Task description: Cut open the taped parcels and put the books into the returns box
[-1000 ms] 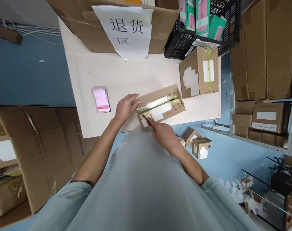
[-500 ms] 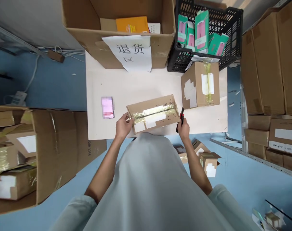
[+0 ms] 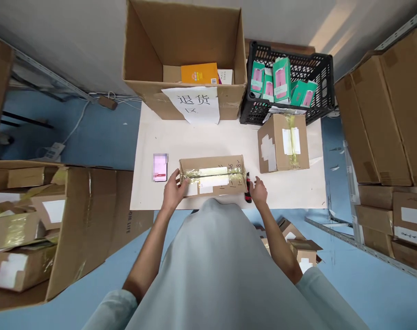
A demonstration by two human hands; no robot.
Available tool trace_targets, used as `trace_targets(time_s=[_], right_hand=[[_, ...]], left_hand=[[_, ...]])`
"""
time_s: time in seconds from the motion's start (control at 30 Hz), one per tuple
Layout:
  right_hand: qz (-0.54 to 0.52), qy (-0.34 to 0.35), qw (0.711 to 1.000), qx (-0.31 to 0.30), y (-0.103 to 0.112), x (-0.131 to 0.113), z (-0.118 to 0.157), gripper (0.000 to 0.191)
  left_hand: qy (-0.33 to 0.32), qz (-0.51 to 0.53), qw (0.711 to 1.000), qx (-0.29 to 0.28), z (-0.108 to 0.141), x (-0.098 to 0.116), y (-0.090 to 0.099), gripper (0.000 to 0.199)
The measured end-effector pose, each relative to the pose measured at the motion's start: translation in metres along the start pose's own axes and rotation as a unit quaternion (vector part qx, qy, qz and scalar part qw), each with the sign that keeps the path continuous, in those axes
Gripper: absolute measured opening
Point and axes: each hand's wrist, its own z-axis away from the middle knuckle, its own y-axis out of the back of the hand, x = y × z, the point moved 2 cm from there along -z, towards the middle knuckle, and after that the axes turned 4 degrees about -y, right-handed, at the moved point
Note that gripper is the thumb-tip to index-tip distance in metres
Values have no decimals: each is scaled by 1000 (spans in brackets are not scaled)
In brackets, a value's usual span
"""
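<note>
In the head view, grips the left end of a long box (image 3: 213, 175) with the left hand (image 3: 175, 191), with the thumb on top and the fingers against the end. On the table (image 3: 201, 142), near the middle of the front edge: that same box, lying flat, with yellowish tape, white labels and black handwriting on top. Rests the right hand (image 3: 258, 190) just beyond its right end, fingers loosely parted, beside a black and red cutter (image 3: 248, 189); cannot tell whether touching it.

Toward the left edge, a phone (image 3: 162, 172), screen partly blurred. Near the right edge, a taped carton (image 3: 279, 142). At the back right corner, a black crate (image 3: 259, 104) with green and pink packs (image 3: 281, 80) inside. Along the back edge, a big open box (image 3: 153, 101), with an orange pack (image 3: 198, 73) inside and a paper sign (image 3: 197, 110) on the front. Past the left edge, below table height, an open bin of cardboard (image 3: 94, 224) full of parcels (image 3: 19, 229).
</note>
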Motion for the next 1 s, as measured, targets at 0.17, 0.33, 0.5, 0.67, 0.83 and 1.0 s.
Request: trace_targets(time_s=[0.17, 0.33, 0.5, 0.67, 0.83, 1.0], right_hand=[[-61, 297, 944, 130, 49, -65, -3, 44], [114, 501, 857, 36, 47, -136, -7, 42], [221, 521, 824, 6, 27, -159, -11, 67], [236, 505, 830, -22, 23, -167, -8, 77], [261, 519, 810, -80, 50, -175, -6, 79], [289, 495, 814, -94, 89, -189, -1, 46]], left_hand=[[-17, -27, 998, 58, 6, -2, -18, 81], [-108, -54, 988, 97, 8, -4, -35, 96], [-133, -66, 982, 119, 11, -7, -40, 98], [-128, -58, 985, 101, 11, -5, -39, 95], [-144, -41, 983, 111, 13, -5, -37, 103], [-147, -44, 984, 96, 12, -4, -37, 120]])
